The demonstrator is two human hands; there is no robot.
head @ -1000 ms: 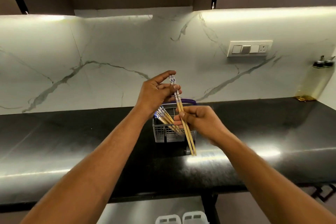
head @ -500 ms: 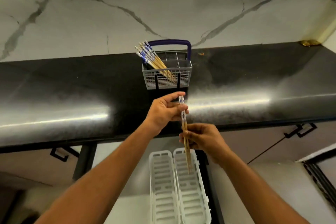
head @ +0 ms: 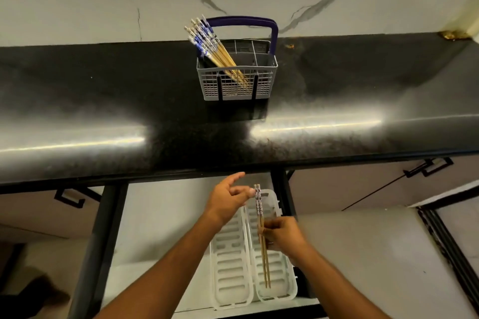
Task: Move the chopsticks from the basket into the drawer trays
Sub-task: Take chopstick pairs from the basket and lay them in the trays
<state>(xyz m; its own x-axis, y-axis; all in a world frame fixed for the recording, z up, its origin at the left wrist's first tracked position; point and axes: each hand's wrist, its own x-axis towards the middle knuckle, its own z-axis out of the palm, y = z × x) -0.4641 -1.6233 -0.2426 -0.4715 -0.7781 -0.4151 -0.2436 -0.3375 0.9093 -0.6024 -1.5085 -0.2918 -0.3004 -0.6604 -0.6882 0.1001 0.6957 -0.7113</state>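
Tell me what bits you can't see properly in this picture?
- Chopsticks in the basket: tips hidden behind its mesh wall; head view.
- Left tray: top end covered by the left hand.
- Pair of chopsticks: the right hand hides its grip on their middle.
- Drawer: near end cut off by the bottom edge.

The basket stands on the bench, far side, with chopsticks leaning in its left part. Below the near edge, two trays lie side by side in the open drawer; a pair of chopsticks is over the right one.
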